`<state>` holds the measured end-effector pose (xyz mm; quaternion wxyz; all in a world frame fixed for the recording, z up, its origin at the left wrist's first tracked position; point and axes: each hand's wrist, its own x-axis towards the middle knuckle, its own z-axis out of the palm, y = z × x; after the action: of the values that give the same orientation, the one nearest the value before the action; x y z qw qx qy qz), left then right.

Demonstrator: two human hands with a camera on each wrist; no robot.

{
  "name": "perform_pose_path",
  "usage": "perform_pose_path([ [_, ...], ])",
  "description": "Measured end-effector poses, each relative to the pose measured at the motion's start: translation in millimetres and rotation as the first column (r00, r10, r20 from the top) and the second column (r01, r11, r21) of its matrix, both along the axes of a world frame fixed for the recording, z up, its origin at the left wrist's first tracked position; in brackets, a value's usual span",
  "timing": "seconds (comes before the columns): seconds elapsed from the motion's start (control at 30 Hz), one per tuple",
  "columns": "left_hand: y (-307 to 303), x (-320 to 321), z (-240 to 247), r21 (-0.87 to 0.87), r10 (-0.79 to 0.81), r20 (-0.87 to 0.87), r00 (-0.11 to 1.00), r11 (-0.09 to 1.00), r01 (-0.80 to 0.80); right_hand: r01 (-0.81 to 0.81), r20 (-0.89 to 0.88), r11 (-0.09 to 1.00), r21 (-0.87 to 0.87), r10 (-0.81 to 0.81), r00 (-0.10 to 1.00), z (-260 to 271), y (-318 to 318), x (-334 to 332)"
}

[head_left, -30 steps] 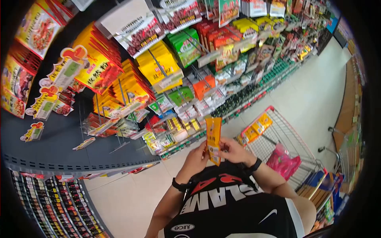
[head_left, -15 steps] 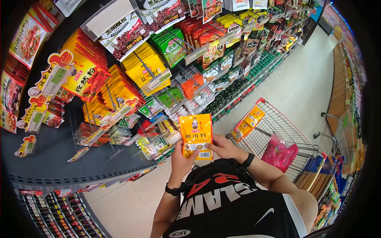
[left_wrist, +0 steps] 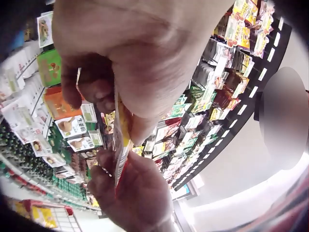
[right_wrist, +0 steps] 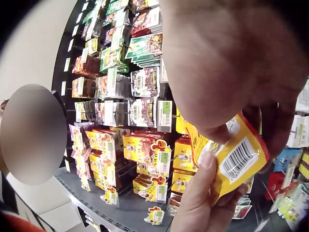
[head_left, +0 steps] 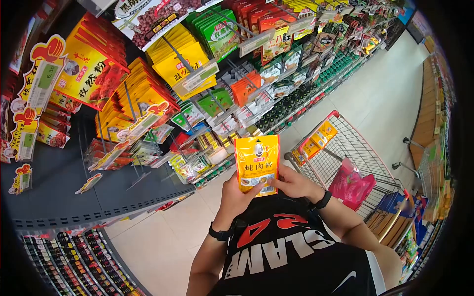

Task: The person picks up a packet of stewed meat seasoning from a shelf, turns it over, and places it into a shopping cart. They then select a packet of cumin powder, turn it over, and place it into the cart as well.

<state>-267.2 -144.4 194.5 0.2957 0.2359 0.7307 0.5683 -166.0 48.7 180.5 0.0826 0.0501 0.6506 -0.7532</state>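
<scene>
A yellow seasoning packet (head_left: 257,160) with a red edge stands upright before my chest, its printed face toward me in the head view. My left hand (head_left: 237,197) grips its lower left side, thumb across the front. On the lower right side my right hand (head_left: 297,185) pinches it, thumb on the face near the barcode. The right wrist view shows the packet's barcode (right_wrist: 237,161) close up, with the left thumb beside it. In the left wrist view the packet (left_wrist: 122,128) appears nearly edge-on between both hands. The fingers behind it are mostly hidden in the head view.
Shelves of hanging seasoning packets (head_left: 91,69) fill the left and front. A wire shopping cart (head_left: 368,153) stands to my right, holding yellow packets (head_left: 318,139) and a pink plastic bag (head_left: 351,185). Rows of bottles (head_left: 79,261) stand at lower left.
The packet has turned from nearly edge-on to face me, then moved slightly right in view. Both hands keep hold of it. The head view has shifted a little over the shelves.
</scene>
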Motion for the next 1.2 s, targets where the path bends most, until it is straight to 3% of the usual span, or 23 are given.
perform_pose_path([
  [0.17, 5.0, 2.2, -6.1, -0.027, 0.008, 0.046, 0.999, 1.000, -0.007, 0.065, -0.023, 0.997, 0.038, -0.064, 0.998, -1.8, 6.9, 3.2],
  [0.2, 7.8, 4.2, -9.6, -0.011, 0.030, -0.008, 1.000, 0.999, -0.030, 0.086, -0.138, 0.992, 0.090, -0.073, 0.988, 2.6, 11.9, 3.0],
  [0.27, 14.3, 7.3, -12.0, 0.060, 0.088, -0.174, 0.981, 0.995, -0.079, 0.187, -0.141, 0.972, 0.142, -0.167, 0.976, 8.1, 25.5, -0.1],
  [0.3, 14.4, 8.1, -14.2, 0.033, 0.036, -0.101, 0.994, 0.999, -0.032, 0.281, -0.109, 0.951, 0.133, -0.267, 0.957, 8.7, 36.3, -0.9],
  [0.37, 15.9, 7.0, -19.3, 0.026, 0.005, -0.143, 0.990, 1.000, -0.001, 0.458, -0.035, 0.881, 0.114, -0.457, 0.889, 3.7, 59.9, -2.6],
  [0.47, 18.5, 9.1, -13.7, -0.020, -0.050, -0.148, 0.988, 0.999, 0.047, 0.776, -0.194, 0.628, -0.057, -0.769, 0.609, -0.5, 86.1, -9.9],
  [0.57, 28.2, 9.7, 1.7, -0.130, -0.186, -0.122, 0.975, 0.977, 0.170, 0.765, -0.269, 0.531, 0.364, -0.727, 0.632, -30.7, 122.0, 11.1],
  [0.67, 37.6, 12.1, -1.4, -0.142, -0.325, -0.093, 0.941, 0.940, 0.310, 0.554, -0.165, 0.518, 0.652, -0.616, 0.770, -42.7, 143.1, 36.5],
  [0.8, 52.7, 14.2, -4.1, -0.219, -0.430, -0.083, 0.899, 0.888, 0.404, 0.606, -0.107, 0.547, 0.577, -0.685, 0.720, -108.5, 169.5, 78.8],
  [0.83, 57.1, 14.8, -4.7, -0.227, -0.443, -0.083, 0.892, 0.880, 0.416, 0.673, -0.097, 0.568, 0.474, -0.726, 0.680, -119.2, 174.4, 89.4],
  [0.87, 62.4, 14.9, -5.4, -0.236, -0.455, -0.082, 0.887, 0.873, 0.426, 0.694, -0.073, 0.559, 0.453, -0.753, 0.654, -164.0, 188.7, 106.3],
  [0.93, 74.9, 15.4, -5.7, -0.247, -0.483, -0.085, 0.871, 0.857, 0.451, 0.764, 0.127, 0.569, 0.304, -0.819, 0.559, -192.4, 200.5, 132.4],
  [1.07, 104.4, 18.8, -2.6, -0.300, -0.552, -0.094, 0.829, 0.809, 0.505, 0.942, 0.354, 0.314, 0.117, -0.900, 0.256, -242.9, 218.8, 172.1],
  [1.13, 120.4, 21.8, -0.3, -0.333, -0.585, -0.095, 0.805, 0.781, 0.528, 0.968, 0.438, 0.244, 0.050, -0.877, 0.198, -284.5, 229.9, 196.6],
  [1.2, 138.0, 24.3, 0.6, -0.349, -0.608, -0.104, 0.787, 0.763, 0.544, 0.962, 0.466, 0.262, 0.073, -0.862, 0.199, -293.3, 232.0, 210.2],
])
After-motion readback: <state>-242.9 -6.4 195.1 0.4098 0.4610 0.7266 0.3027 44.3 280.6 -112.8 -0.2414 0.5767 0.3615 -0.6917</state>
